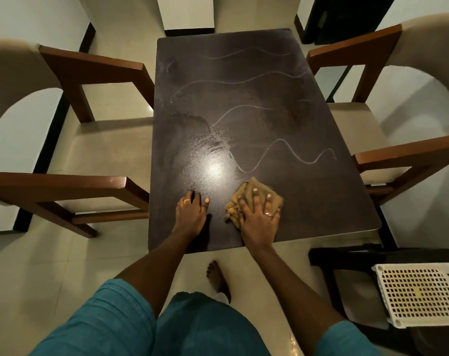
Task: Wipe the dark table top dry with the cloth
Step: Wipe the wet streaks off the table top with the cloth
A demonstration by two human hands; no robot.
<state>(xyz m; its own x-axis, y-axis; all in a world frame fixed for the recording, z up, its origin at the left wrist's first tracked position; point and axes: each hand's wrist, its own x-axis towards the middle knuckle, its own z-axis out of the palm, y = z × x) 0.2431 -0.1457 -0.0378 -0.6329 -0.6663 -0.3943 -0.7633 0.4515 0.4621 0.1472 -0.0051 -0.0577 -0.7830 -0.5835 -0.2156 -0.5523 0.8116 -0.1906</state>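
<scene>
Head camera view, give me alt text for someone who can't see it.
A person's right hand presses a crumpled tan cloth flat on a dark rectangular table top streaked with wavy wet lines, while the left hand braces on the table beside it. Wooden cushioned chairs flank the table on both sides.

Crumpled tan cloth [246, 199] lies on streaked dark table top [256, 98]

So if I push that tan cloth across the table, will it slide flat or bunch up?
Probably bunches: the cloth is already crumpled under the right hand, so it looks soft and floppy. It likely slides easily on the glossy table top, with a flat palm keeping it spread.
</scene>
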